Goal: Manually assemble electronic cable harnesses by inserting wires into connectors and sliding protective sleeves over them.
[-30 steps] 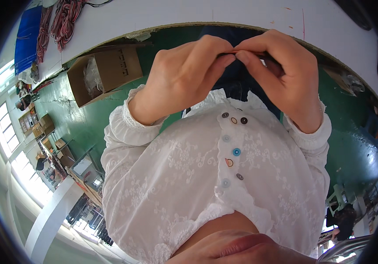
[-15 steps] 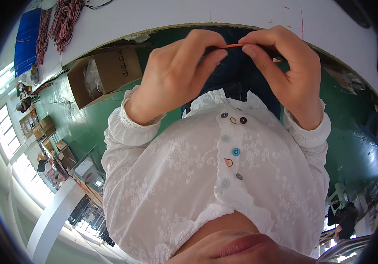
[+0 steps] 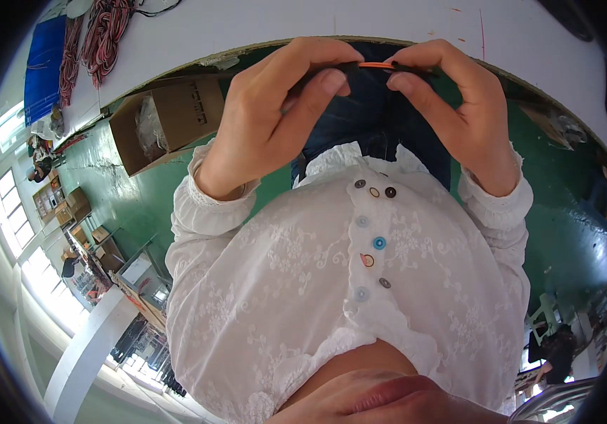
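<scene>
Between my two hands a short orange wire (image 3: 374,65) is stretched level, just over the near edge of the table. My left hand (image 3: 275,106) pinches a dark part at the wire's left end between thumb and fingers. My right hand (image 3: 459,99) closes thumb and forefinger on the other end, where a small black piece shows beside the fingertips. The fingers hide most of both dark ends, so I cannot tell their exact kind.
A white tabletop (image 3: 388,21) curves along the far side. Bundles of red and black cable (image 3: 102,42) lie at its left beside a blue sheet (image 3: 44,67). An open cardboard box (image 3: 190,113) stands on the green floor (image 3: 98,169) below. A person (image 3: 557,353) is at the lower right.
My left hand has shifted slightly left and its grip has changed. More of the orange wire and of the dark pieces at its ends now shows.
</scene>
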A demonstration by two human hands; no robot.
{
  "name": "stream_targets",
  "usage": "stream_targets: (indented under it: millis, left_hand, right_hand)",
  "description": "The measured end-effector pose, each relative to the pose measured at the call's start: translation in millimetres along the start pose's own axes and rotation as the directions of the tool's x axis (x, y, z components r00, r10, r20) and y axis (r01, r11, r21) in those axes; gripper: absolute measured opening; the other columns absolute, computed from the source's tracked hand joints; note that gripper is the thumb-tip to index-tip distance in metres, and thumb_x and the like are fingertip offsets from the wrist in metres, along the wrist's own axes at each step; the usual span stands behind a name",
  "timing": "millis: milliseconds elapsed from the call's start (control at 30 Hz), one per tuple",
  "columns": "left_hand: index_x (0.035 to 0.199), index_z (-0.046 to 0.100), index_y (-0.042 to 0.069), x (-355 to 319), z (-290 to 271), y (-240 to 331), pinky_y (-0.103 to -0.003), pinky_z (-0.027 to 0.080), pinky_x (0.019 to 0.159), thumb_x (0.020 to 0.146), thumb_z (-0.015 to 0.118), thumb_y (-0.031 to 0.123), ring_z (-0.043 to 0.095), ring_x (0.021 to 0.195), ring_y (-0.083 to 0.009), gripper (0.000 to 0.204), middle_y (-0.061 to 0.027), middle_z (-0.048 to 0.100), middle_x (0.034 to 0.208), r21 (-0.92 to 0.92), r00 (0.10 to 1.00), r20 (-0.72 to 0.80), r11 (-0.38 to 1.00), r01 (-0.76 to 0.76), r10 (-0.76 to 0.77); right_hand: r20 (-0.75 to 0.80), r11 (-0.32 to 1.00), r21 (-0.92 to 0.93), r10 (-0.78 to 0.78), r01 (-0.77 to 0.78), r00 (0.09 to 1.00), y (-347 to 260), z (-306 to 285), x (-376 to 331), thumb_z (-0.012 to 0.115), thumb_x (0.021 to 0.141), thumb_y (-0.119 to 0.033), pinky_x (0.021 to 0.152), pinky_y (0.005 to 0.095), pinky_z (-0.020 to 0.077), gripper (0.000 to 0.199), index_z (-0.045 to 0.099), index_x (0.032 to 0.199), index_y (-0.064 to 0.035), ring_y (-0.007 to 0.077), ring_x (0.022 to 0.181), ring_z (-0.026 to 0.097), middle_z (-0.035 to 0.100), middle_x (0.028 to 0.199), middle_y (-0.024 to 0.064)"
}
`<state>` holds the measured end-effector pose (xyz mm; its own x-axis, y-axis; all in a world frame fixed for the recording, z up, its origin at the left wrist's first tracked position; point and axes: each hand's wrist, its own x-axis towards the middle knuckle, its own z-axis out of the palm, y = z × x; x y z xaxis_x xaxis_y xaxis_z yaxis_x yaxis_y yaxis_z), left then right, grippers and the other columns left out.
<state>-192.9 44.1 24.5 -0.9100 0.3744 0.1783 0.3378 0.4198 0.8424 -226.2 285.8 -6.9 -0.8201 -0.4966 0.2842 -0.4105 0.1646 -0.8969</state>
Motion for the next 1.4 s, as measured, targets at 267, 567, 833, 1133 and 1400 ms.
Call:
stream_targets:
  millis: [267,567,833,1133,1400]
  left_hand:
    - [0.106,0.067,0.001,1.2,8.3,0.6,-0.031,0.050,0.058,0.095,0.067,0.006,0.065,0.064,-0.0223,0.012,-0.0110,0.067,0.078,0.184,1.000,-0.028,0.983,0.001,0.004]
    - [0.103,0.065,-0.001,17.6,1.0,-2.4,-0.031,0.050,0.066,0.103,0.061,0.022,0.064,0.067,-0.0197,0.023,-0.0094,0.068,0.078,-0.006,0.995,-0.045,0.996,0.091,-0.091]
    - [0.105,0.052,-0.002,44.6,-17.9,-32.7,-0.025,0.042,0.063,0.106,0.052,0.007,0.054,0.069,-0.0101,0.008,-0.0058,0.061,0.079,-0.186,0.827,0.036,0.817,-0.546,0.561]
    - [0.104,0.054,-0.002,42.2,-42.9,5.6,-0.023,0.045,0.067,0.105,0.054,0.003,0.057,0.074,-0.0095,0.006,-0.0056,0.064,0.082,-0.239,0.903,0.246,0.925,-0.295,0.352]
    - [0.115,0.065,-0.001,35.8,-33.3,-47.2,-0.026,0.050,0.073,0.103,0.061,0.014,0.061,0.079,-0.0119,0.020,-0.0063,0.068,0.090,-0.402,0.940,-0.206,0.853,-0.333,0.271]
  right_hand:
    - [-0.062,0.993,-0.093,-0.078,0.072,0.995,0.7,7.4,6.7,0.077,0.089,-0.011,0.067,0.0288,0.0508,0.014,0.073,0.101,-0.0049,0.0194,0.074,0.065,0.071,0.086,0.0079]
    - [0.004,0.992,0.075,0.101,-0.101,0.995,-0.2,-0.3,7.7,0.067,0.098,-0.008,0.080,0.0254,0.0526,0.019,0.070,0.115,-0.0012,0.0153,0.091,0.071,0.073,0.096,0.0069]
    - [-0.058,0.976,0.215,0.030,-0.017,0.998,13.7,2.9,21.2,0.064,0.101,-0.009,0.085,0.0258,0.0527,0.019,0.069,0.117,-0.0006,0.0160,0.094,0.071,0.073,0.100,0.0090]
    - [0.101,0.933,0.274,0.212,-0.232,0.972,-28.4,-7.9,29.4,0.062,0.103,-0.025,0.079,0.0217,0.0512,0.032,0.061,0.125,-0.0019,0.0152,0.085,0.069,0.071,0.092,0.0059]
    - [-0.123,0.998,0.053,0.044,-0.037,0.991,-30.9,-20.0,11.4,0.072,0.094,-0.006,0.085,0.0255,0.0517,0.017,0.071,0.110,0.0010,0.0150,0.091,0.070,0.074,0.098,0.0083]
